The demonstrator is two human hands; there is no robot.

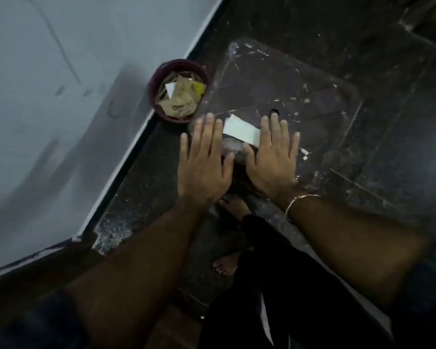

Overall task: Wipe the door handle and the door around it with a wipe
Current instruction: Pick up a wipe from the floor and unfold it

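Both of my hands are stretched out flat over the dark floor, palms down and fingers apart. My left hand point(204, 162) holds nothing. My right hand point(275, 159), with a thin bangle at the wrist, also shows nothing in its grip. A white rectangular wipe point(239, 131) shows between the two hands, its right end hidden behind my right index finger. I cannot tell whether it lies on the floor or is in the air. No door or door handle is in view.
A dark red bin point(153, 91) with crumpled paper stands against the pale wall point(48, 96) at the left. A clear plastic sheet point(300, 79) lies on the dark tiled floor point(388, 147). My bare feet point(224, 267) and dark trousers are below the hands.
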